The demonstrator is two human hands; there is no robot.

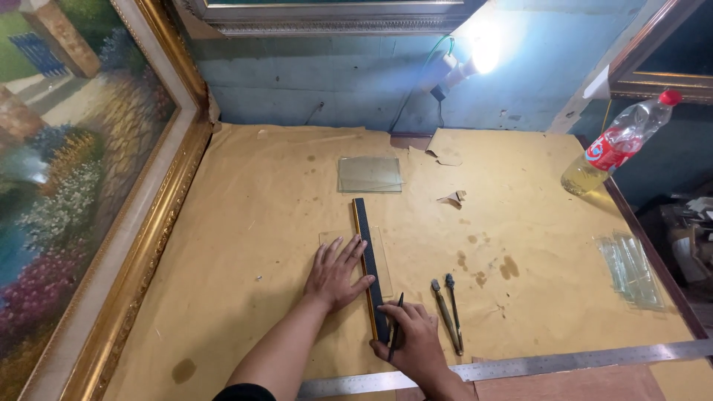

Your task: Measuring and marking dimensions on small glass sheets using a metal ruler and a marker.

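Note:
My left hand [334,273] lies flat with fingers spread, pressing a long dark straightedge [366,238] onto a small clear glass pane [383,260] on the paper-covered table [252,223]. My right hand [416,343] grips a thin dark cutter tool [396,321] like a pen, its tip against the right side of the straightedge near its near end. The pane is partly hidden under the straightedge and my left hand.
Two more cutter tools [448,312] lie right of my right hand. A stack of glass panes [370,174] sits farther back, glass strips [631,269] at right, a tilted plastic bottle [616,145], a steel ruler [520,365] along the front edge, a gold-framed painting [82,193] at left.

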